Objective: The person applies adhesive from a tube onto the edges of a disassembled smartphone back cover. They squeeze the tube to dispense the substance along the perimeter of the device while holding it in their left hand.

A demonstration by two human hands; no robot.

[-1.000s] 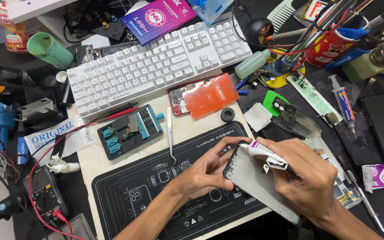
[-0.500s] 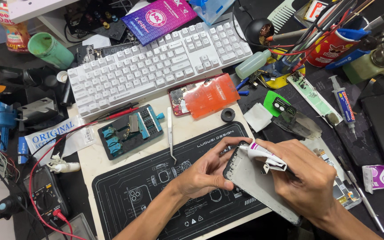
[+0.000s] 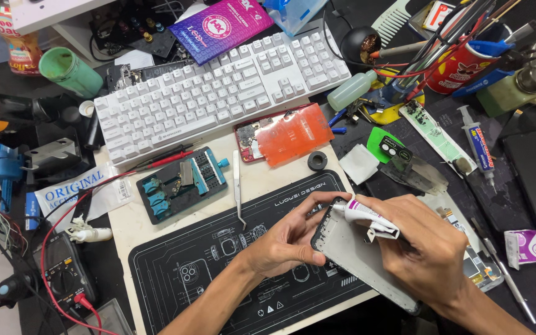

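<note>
On black printed work mat [image 3: 206, 273], desk centre: left hand [image 3: 283, 245], fingers pinching edge of grey flat phone panel [image 3: 358, 254]; right hand [image 3: 426, 257] w/ fingers gripping small white glue tube [image 3: 367, 215], nozzle at panel's top-left corner.

white keyboard [image 3: 218, 93] above orange phone [image 3: 283, 133] — tweezers [image 3: 237, 189], multimeter [image 3: 63, 273] lower left.
</note>
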